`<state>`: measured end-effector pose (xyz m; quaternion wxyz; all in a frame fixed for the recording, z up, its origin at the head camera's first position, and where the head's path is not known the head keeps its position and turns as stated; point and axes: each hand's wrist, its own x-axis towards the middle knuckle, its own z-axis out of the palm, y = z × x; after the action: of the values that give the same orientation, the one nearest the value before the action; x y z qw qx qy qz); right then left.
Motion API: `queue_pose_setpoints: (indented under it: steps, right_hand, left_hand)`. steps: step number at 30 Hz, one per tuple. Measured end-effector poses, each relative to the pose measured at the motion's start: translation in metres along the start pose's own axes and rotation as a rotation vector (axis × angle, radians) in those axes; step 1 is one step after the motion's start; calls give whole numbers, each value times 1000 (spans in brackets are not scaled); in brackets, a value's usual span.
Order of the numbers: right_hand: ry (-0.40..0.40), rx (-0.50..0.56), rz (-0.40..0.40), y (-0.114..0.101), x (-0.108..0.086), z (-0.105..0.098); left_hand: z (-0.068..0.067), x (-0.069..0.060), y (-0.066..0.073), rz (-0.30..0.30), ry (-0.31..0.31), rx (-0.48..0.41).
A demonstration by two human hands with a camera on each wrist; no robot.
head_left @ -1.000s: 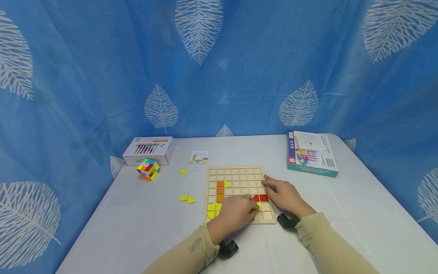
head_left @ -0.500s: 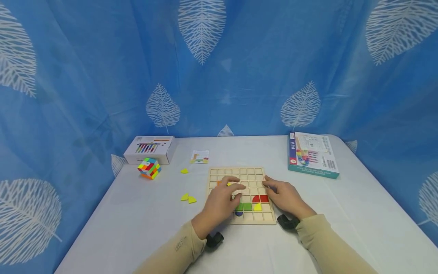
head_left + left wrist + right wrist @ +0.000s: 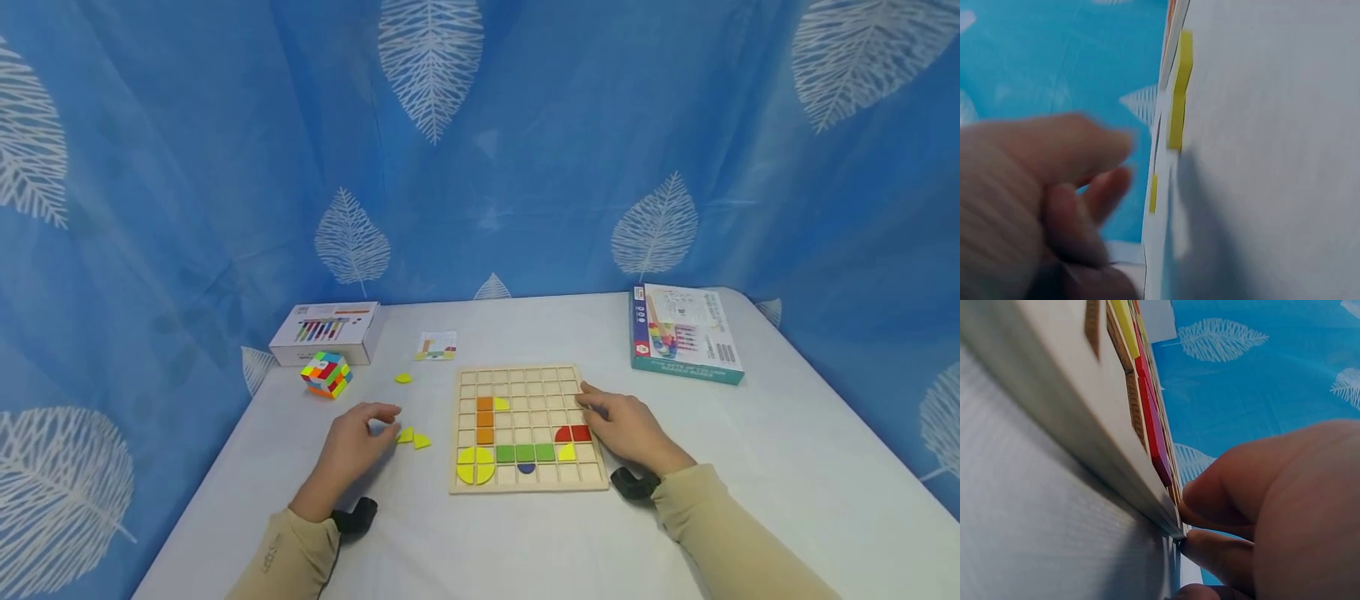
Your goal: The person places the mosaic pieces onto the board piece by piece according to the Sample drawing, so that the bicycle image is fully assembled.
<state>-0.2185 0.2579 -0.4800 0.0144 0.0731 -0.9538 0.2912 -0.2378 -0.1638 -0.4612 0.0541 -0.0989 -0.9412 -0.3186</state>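
Observation:
A wooden grid board (image 3: 534,490) lies on the table, holding orange and green squares, red pieces (image 3: 581,433), a yellow circle made of quarters (image 3: 476,465), other yellow quarters and a blue half-round. My right hand (image 3: 628,432) grips the board's right edge; in the right wrist view its fingertips pinch the rim beside a red piece (image 3: 1157,440). Left of the board, my left hand (image 3: 349,450) is just beside two loose yellow quarter-circle pieces (image 3: 422,441), thumb and forefinger apart. Nothing shows between its fingers in the left wrist view, where the yellow pieces (image 3: 1179,94) lie ahead.
Another yellow quarter (image 3: 403,378) lies farther back, below a small pattern card (image 3: 437,346). At the back left, a puzzle cube (image 3: 327,375) stands before a white box (image 3: 326,333). A teal-edged game box (image 3: 686,333) lies at the back right.
My left hand has moved left from over the board to the loose yellow quarters. It has uncovered the yellow, orange and green pieces. My right hand stays at the board's edge.

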Motion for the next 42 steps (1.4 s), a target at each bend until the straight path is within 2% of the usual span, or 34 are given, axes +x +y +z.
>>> queue_pose_setpoints:
  steps: [4,7,17,32,39,42]
  right_hand:
    - [-13,7,15,1,1,-2]
    - [-23,22,19,1,1,-2]
    - [-5,15,3,0,0,-3]
    - [-2,18,-27,4,0,-1]
    - [-10,16,-22,3,-1,-1]
    - [-9,16,-16,2,-2,-1]
  left_hand:
    - [1,-1,-5,-34,-125,-4]
    - [4,-1,-5,-66,-153,20]
    - [14,1,-3,-120,-112,91]
    - [14,-4,3,-147,-133,91]
    - [14,-2,1,-198,-84,120]
    - [14,-1,0,-201,-73,126]
